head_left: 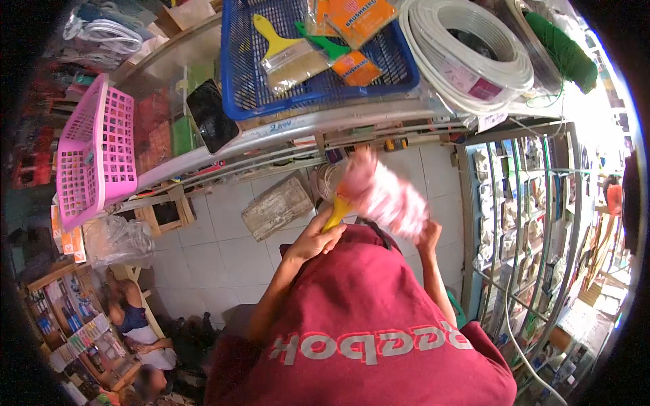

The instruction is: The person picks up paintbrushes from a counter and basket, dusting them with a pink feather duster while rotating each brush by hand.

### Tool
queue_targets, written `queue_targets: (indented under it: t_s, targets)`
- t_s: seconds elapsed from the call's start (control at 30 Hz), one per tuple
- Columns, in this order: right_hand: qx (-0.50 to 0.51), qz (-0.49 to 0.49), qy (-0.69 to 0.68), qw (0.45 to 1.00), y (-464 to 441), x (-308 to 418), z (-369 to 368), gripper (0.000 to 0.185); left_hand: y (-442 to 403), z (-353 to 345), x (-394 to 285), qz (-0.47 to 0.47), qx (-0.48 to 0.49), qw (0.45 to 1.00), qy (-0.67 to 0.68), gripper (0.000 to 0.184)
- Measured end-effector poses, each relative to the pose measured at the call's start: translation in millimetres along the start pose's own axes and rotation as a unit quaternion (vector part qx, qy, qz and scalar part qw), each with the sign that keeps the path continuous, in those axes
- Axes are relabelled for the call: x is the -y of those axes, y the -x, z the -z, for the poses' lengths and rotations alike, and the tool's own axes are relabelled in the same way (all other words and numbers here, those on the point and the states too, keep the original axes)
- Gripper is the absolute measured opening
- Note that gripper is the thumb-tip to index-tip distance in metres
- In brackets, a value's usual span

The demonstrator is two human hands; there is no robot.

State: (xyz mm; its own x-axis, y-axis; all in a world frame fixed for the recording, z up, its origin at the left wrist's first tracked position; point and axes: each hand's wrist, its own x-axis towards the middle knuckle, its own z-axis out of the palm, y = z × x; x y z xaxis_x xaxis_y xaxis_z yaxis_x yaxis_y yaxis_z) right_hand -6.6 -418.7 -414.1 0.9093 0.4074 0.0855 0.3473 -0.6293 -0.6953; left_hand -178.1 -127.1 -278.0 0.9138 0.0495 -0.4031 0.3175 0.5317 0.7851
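Held in my left hand point(317, 238) is a yellow handle point(336, 214), which looks like a paintbrush's; my fingers are wrapped round it. A pink and white cloth point(389, 196), blurred by motion, covers whatever is at the far end of the handle. My right hand point(428, 237) is closed at the cloth's right end, beside my maroon shirt. Above them on the counter, a blue basket point(233, 101) contains a yellow-handled paintbrush point(288, 57), a green-handled one point(325, 44) and orange-labelled packets point(359, 20).
On the counter are a black phone point(211, 116), a pink basket point(118, 142) and a white cable coil point(467, 57). A wooden block point(277, 208) lies on the tiled floor. Barred shelving point(521, 210) stands at right. A person point(145, 342) sits at lower left.
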Motion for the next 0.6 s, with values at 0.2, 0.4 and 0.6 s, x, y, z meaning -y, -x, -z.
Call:
queue_targets:
  t_s: [0.2, 0.4, 0.6]
  targets:
    - [0.030, 0.060, 0.051, 0.996, -5, 33, 37, 0.016, 1, -7, 18, -0.030, 0.037, 0.999, 0.016, 0.025]
    - [0.001, 0.053, 0.040, 0.998, -11, 30, 59, 0.013, -8, -18, 15, -0.021, 0.047, 0.999, -0.011, 0.027]
    - [-0.029, 0.058, 0.059, 0.996, -40, 2, 69, 0.018, -27, -36, 9, -0.059, 0.024, 0.997, -0.052, 0.027]
